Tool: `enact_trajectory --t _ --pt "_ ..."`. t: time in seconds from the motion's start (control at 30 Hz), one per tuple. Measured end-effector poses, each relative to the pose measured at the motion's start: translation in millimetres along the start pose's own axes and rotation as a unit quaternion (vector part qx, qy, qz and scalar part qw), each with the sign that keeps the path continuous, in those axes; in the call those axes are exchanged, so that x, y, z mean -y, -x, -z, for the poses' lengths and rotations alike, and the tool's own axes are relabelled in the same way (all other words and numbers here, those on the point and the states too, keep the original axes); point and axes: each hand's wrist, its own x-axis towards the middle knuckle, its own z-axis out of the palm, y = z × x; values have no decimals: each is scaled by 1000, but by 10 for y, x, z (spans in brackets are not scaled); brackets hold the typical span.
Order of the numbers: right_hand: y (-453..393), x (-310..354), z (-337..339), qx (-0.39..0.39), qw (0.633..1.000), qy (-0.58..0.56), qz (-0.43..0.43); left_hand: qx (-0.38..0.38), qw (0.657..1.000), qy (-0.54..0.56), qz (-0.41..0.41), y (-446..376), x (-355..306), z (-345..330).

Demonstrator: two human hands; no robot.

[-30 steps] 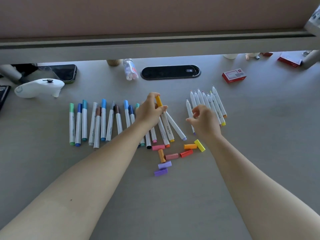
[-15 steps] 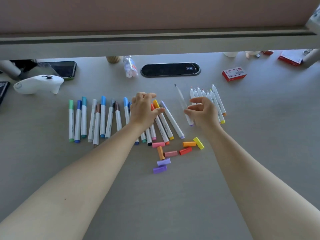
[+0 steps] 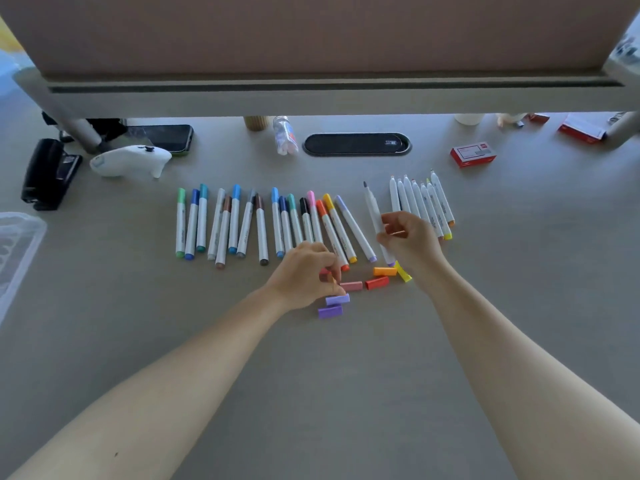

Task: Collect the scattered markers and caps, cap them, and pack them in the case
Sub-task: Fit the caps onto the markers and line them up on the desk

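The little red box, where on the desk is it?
In the head view, the red box sits far right on the desk, beyond the uncapped markers, right of the black oval grommet.

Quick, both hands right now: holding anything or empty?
Left hand: fingers closing on the loose caps; whether one is gripped cannot be told.
Right hand: closed on an uncapped marker, tip pointing away from the person.

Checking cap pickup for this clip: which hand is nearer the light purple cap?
Left. The left hand has its fingertips right at the light purple cap, seemingly touching. The right hand is up and to the right, its grip on an uncapped marker.
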Motion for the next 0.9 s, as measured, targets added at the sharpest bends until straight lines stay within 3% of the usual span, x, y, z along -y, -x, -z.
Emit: enact_trajectory --t 0.27,0.47,0.63,0.9 --pt "123 -87 -38 14 1000 5 8 46 993 -105 -28 216 50 -113" --pt "197 -84 -44 19 1000 -1 0 12 995 -95 -29 208 53 -155" --pt "194 -54 -6 20 1000 15 5 -60 996 61 24 175 -2 -23" --pt "167 116 43 32 996 70 39 -132 938 313 62 44 -142 276"
